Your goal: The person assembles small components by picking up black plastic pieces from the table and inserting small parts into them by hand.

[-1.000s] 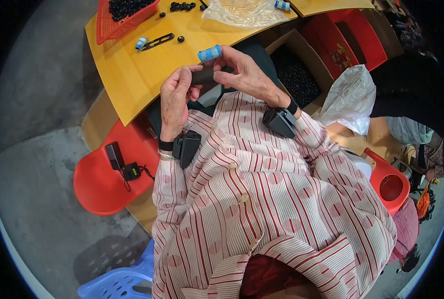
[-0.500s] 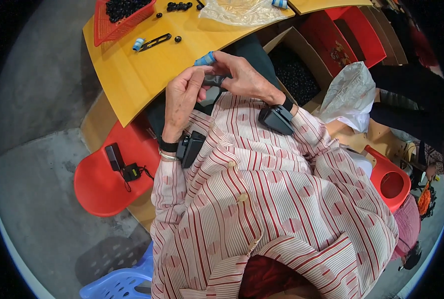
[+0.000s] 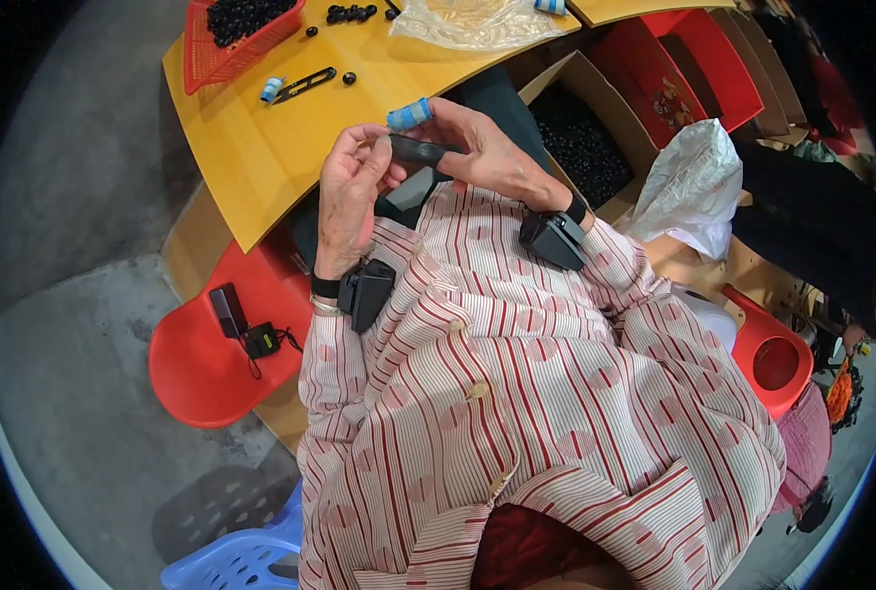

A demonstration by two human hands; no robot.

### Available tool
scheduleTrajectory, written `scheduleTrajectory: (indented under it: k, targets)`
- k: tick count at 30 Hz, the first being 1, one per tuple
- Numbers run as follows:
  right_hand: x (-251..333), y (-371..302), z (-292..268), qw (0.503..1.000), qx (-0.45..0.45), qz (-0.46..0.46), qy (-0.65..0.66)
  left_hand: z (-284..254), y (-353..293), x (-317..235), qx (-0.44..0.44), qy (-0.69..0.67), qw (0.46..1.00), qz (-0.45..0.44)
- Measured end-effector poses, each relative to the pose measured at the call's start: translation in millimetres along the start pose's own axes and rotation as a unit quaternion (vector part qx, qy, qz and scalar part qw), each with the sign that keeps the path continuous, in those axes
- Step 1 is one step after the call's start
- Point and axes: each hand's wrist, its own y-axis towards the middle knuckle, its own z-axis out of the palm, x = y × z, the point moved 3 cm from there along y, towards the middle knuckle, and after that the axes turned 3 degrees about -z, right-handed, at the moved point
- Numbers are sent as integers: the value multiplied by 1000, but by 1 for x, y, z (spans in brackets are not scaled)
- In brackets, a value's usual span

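Here, left hand (image 3: pixel 347 192) and right hand (image 3: pixel 497 157): fingers gripping dark strip (image 3: pixel 420 150) near yellow table (image 3: pixel 246 177) edge; bare tabletop leftward.

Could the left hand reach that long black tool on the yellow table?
Probably yes: only bare yellow table seems to separate the left hand from the black tool, though the hand's fingers may first need to release the dark piece.

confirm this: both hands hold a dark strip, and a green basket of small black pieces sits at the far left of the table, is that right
The basket is red, not green, as the head view shows. The rest stands: the left hand and right hand hold a dark strip, and the basket of small black pieces sits at the far left of the table.
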Motion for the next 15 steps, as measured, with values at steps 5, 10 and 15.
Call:
scheduleTrajectory:
  k: [5,10,15]
  targets:
    - [-3,0,-1,998,-13,53,35,1,-1,-1,-15,-25,1000,-12]
    - [-15,2,-4,996,-9,0,-86,6,-3,-4,6,30,1000,4]
    - [-14,3,-5,992,-47,-17,-114,8,-4,-4,8,56,998,6]
